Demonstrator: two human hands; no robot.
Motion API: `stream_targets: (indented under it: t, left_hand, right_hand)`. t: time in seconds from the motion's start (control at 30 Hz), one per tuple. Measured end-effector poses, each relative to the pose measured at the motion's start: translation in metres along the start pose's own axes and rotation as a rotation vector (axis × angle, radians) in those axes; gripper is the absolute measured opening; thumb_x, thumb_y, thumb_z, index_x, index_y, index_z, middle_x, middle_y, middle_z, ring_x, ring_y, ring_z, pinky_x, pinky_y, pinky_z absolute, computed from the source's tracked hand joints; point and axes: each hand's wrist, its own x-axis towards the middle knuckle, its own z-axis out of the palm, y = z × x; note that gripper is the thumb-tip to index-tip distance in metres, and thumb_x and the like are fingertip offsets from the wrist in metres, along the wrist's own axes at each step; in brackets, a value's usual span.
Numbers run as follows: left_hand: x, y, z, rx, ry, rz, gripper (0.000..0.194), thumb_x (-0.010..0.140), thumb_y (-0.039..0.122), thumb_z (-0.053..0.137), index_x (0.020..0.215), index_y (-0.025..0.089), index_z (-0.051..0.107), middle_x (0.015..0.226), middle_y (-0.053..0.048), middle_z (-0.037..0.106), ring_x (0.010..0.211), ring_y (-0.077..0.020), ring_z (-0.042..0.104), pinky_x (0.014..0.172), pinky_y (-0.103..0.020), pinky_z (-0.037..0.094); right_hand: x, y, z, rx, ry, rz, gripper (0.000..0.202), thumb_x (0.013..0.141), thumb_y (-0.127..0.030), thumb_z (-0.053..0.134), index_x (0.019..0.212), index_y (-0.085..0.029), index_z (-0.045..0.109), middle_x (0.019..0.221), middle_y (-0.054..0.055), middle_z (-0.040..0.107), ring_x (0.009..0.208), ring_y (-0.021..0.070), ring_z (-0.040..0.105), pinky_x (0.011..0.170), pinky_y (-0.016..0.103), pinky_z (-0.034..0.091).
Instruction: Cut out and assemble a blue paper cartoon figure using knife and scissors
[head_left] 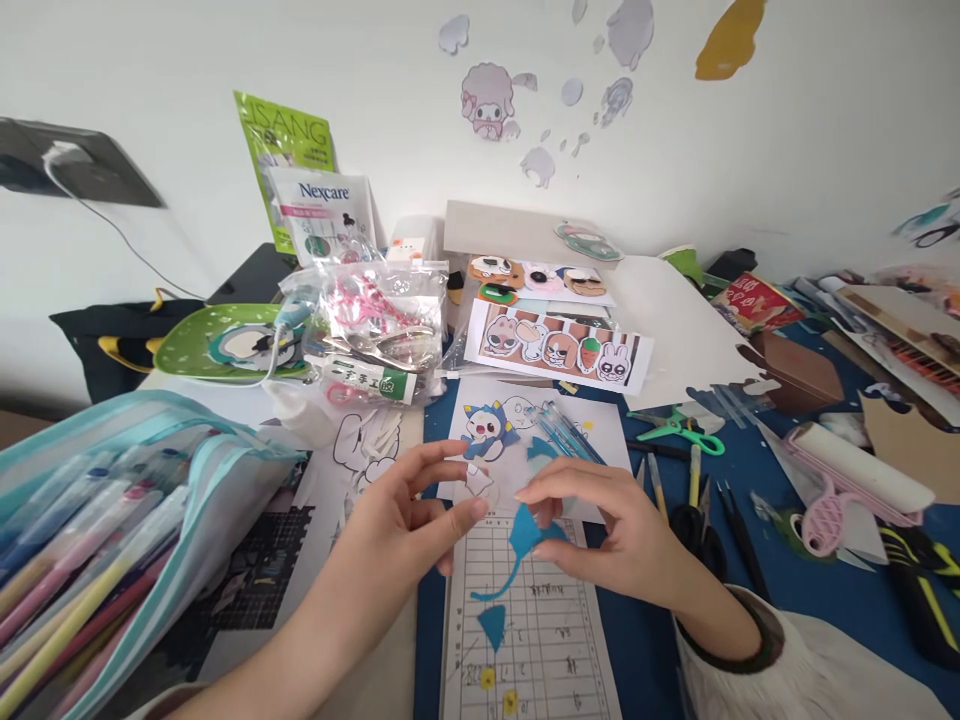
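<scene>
My right hand [607, 520] pinches a blue paper cutout [525, 532] with a thin curved tail, held over a printed form sheet [555, 640]. Close by on the left, my left hand [416, 520] has its fingers apart and nothing between them. A small blue triangular piece [492, 628] lies on the form, with yellow bits [511, 701] below it. Behind the hands, a drawing sheet [604, 425] carries a blue and white cartoon cutout [487, 432] and several blue pens [566, 432].
A striped pouch of pens [247, 450] fills the lower left. Green scissors [679, 430], tweezers [742, 540] and a pink-handled roller [862, 470] are at right. Plastic bags [382, 330] and sticker sheets [559, 345] stand behind.
</scene>
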Motion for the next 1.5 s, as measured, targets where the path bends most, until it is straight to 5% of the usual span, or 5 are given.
stream_targets:
  t: [0.1, 0.2, 0.87, 1.23, 1.5]
  left_hand:
    - [0.0027, 0.0055, 0.0002, -0.035, 0.010, -0.039, 0.050, 0.061, 0.042, 0.079, 0.100, 0.016, 0.061, 0.066, 0.006, 0.060, 0.042, -0.0036, 0.038, 0.036, -0.016, 0.026]
    - [0.0028, 0.0074, 0.0014, -0.054, 0.006, -0.073, 0.049, 0.056, 0.040, 0.081, 0.094, 0.014, 0.061, 0.054, 0.008, 0.057, 0.040, -0.0032, 0.035, 0.036, -0.016, 0.024]
    - [0.0033, 0.0108, 0.0049, -0.013, -0.049, -0.171, 0.050, 0.057, 0.044, 0.071, 0.096, 0.015, 0.059, 0.058, 0.005, 0.066, 0.035, -0.0026, 0.029, 0.038, -0.021, 0.019]
    - [0.0038, 0.0061, 0.0014, 0.080, -0.091, -0.141, 0.052, 0.065, 0.050, 0.065, 0.102, 0.014, 0.058, 0.034, 0.016, 0.038, 0.034, -0.0065, 0.027, 0.042, -0.023, 0.017]
    - [0.0029, 0.0053, 0.0027, 0.112, -0.075, -0.120, 0.055, 0.068, 0.053, 0.060, 0.106, 0.013, 0.059, 0.033, 0.014, 0.036, 0.034, -0.0086, 0.027, 0.045, -0.026, 0.017]
  right_hand:
    - [-0.0013, 0.0021, -0.0015, 0.066, 0.004, 0.019, 0.029, 0.086, -0.026, 0.070, 0.114, -0.026, 0.065, 0.084, 0.002, 0.065, 0.072, 0.0142, 0.060, 0.067, 0.028, 0.053]
    - [-0.0012, 0.0021, -0.0012, 0.102, -0.011, 0.036, 0.030, 0.085, -0.025, 0.071, 0.114, -0.026, 0.065, 0.084, 0.002, 0.065, 0.072, 0.0138, 0.059, 0.067, 0.028, 0.053]
    - [0.0001, 0.0034, -0.0008, 0.059, -0.048, 0.048, 0.033, 0.083, -0.021, 0.072, 0.115, -0.026, 0.066, 0.085, 0.001, 0.063, 0.075, 0.0134, 0.058, 0.070, 0.027, 0.051]
    - [-0.0006, 0.0048, -0.0006, 0.033, -0.054, 0.063, 0.029, 0.084, -0.025, 0.072, 0.113, -0.025, 0.067, 0.085, 0.001, 0.062, 0.074, 0.0140, 0.058, 0.070, 0.028, 0.051]
    - [0.0008, 0.0041, -0.0018, 0.014, -0.060, 0.080, 0.027, 0.087, -0.033, 0.068, 0.113, -0.026, 0.066, 0.089, 0.003, 0.065, 0.076, 0.0154, 0.059, 0.069, 0.028, 0.053]
